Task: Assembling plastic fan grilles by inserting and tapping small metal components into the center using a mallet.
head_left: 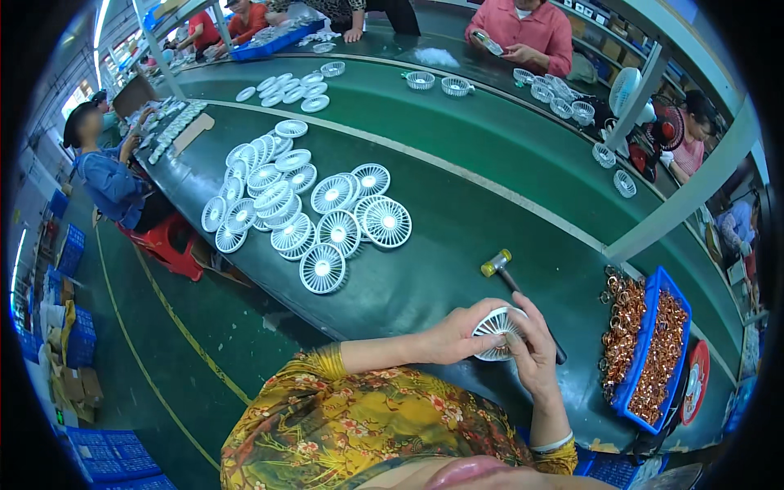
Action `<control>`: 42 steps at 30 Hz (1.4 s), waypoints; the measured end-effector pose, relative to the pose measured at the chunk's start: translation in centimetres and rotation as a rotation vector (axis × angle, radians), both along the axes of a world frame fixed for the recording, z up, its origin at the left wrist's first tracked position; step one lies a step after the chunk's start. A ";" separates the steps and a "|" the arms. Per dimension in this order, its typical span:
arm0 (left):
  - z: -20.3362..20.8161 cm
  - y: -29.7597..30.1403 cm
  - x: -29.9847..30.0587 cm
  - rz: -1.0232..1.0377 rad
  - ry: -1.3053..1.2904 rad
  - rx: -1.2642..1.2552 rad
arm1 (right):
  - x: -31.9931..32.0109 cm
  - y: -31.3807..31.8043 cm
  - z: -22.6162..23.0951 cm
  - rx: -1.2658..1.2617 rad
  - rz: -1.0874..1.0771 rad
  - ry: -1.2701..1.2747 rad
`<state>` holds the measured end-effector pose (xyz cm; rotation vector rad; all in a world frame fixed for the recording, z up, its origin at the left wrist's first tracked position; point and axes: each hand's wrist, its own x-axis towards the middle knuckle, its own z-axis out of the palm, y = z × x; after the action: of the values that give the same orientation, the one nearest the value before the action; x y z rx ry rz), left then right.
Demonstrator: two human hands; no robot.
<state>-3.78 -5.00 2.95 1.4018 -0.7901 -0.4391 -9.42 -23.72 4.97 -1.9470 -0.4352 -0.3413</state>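
Observation:
Both my hands hold one round white fan grille point(492, 328) with radial ribs, above the near edge of the green work table. My left hand point(457, 333) grips its left side, fingers closed on the rim. From the right, my right hand point(532, 347) closes on the grille, with fingertips pressed near its middle; whether a small part sits under them is hidden. Just beyond my hands lies a mallet point(496, 263) with a yellowish head, its dark handle passing behind my right hand. Many matching white grilles point(323, 268) lie heaped to the left on the table.
At right, a blue tray point(660, 343) is filled with coppery metal rings, with a loose pile of rings point(618, 327) beside it. A white post point(686, 196) rises at the table's far edge. Past it runs a green conveyor point(392, 102) carrying white parts. Several people work around.

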 end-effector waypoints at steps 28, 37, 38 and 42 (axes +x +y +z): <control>-1.6 7.7 10.6 0.840 -0.964 0.938 | 4.7 -16.0 -5.4 -0.701 -0.909 0.195; -3.7 11.3 14.0 0.912 -0.885 1.149 | 5.0 -16.6 -5.7 -0.797 -1.093 0.197; -3.7 11.3 13.9 0.941 -0.898 1.121 | 4.7 -16.3 -5.6 -0.795 -1.060 0.130; -2.3 11.2 12.9 1.070 -0.845 0.993 | 3.9 -14.4 -4.9 -0.854 -0.952 0.274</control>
<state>9.15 6.20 0.64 2.7497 -0.3009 0.7750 -5.51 -38.14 0.07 -2.9020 0.6886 -0.5210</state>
